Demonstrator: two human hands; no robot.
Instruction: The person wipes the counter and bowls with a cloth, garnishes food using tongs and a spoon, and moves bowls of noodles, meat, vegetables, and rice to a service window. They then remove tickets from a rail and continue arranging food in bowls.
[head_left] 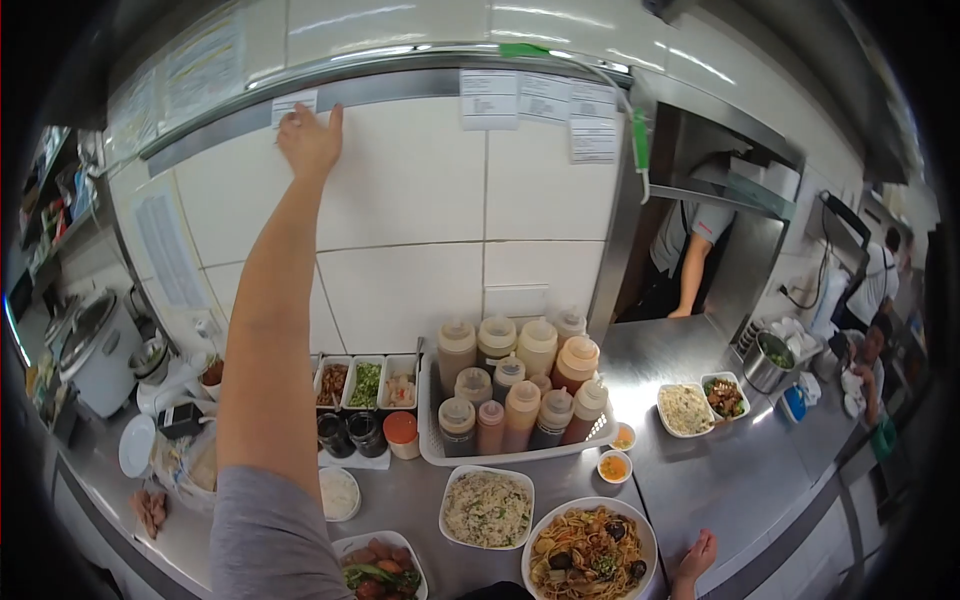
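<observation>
My left hand [310, 143] is stretched up to the metal rail [390, 90] on the tiled wall. Its fingers touch a printed paper slip [296, 103] there, with the thumb spread away from them. Low at the right, my right hand [695, 558] is above the counter edge, fingers curled and nothing visible in them. Nearest to it is a white bowl of noodles [590, 548]. Beside that stand a bowl of fried rice [487, 508] and a dish of meat and greens [382, 568], partly cut off below.
A white basket [432, 425] of squeeze bottles stands against the wall. Left of it are topping containers [366, 383] and jars [402, 434]. More slips [520, 97] hang on the rail. Two filled bowls [686, 410] sit near the pass window, where a person [690, 240] stands.
</observation>
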